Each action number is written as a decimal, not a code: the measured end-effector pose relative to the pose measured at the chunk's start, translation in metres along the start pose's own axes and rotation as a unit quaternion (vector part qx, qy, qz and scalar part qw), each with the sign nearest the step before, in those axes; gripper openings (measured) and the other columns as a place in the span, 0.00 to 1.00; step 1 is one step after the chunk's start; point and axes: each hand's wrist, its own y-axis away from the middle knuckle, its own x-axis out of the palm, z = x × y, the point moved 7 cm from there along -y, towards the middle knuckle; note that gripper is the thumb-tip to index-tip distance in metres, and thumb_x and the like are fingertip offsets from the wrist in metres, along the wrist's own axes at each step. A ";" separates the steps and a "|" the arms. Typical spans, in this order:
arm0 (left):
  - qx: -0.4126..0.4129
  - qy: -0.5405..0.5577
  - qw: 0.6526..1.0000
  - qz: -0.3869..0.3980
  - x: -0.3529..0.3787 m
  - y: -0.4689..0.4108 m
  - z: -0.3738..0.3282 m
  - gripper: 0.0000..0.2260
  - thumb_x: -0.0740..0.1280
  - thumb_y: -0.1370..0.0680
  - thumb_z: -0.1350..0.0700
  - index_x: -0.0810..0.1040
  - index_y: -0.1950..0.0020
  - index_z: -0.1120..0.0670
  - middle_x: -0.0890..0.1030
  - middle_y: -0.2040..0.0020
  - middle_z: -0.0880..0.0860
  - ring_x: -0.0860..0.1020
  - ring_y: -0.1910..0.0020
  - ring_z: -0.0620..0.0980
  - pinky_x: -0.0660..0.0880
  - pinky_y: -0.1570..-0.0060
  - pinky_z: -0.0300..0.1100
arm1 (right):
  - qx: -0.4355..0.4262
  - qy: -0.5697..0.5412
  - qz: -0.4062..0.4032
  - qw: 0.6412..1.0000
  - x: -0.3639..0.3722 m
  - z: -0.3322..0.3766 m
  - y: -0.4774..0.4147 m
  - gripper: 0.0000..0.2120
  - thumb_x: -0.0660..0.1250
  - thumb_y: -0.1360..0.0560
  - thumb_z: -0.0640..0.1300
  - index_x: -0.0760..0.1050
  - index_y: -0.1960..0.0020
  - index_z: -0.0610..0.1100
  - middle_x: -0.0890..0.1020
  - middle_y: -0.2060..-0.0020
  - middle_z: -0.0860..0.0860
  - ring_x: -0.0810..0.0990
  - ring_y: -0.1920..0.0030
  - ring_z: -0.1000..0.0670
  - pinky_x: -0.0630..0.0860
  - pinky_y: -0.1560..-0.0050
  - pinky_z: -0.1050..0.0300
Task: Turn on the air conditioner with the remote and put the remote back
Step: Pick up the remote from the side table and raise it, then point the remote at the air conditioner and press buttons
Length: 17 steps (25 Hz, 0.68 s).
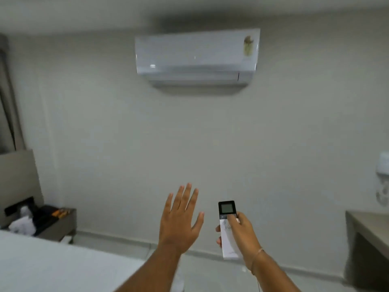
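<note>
A white wall air conditioner (196, 57) hangs high on the wall straight ahead, with a yellow label at its upper right. My right hand (242, 232) grips a white remote (227, 209) with a dark-framed screen at its top. The remote points up toward the unit, and my thumb lies on the buttons just under the screen. To the left of the remote, my left hand (181, 220) is raised with its palm forward and fingers spread. It holds nothing.
A bed with a white sheet (52, 264) fills the lower left. Behind it stands a nightstand (59, 224) with dark and white items. A grey desk (370, 228) juts in at the right edge, below a white wall fixture (384, 165).
</note>
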 end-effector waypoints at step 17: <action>0.005 -0.033 0.988 -0.148 -0.134 -0.157 -0.007 0.31 0.52 0.15 0.36 0.54 0.14 0.47 0.55 0.13 0.50 0.51 0.14 0.52 0.48 0.18 0.57 | -0.116 0.014 0.024 0.993 0.032 0.236 0.024 0.13 0.64 0.14 0.48 0.76 0.41 0.37 0.88 0.64 0.37 0.84 0.71 0.39 0.83 0.68 0.52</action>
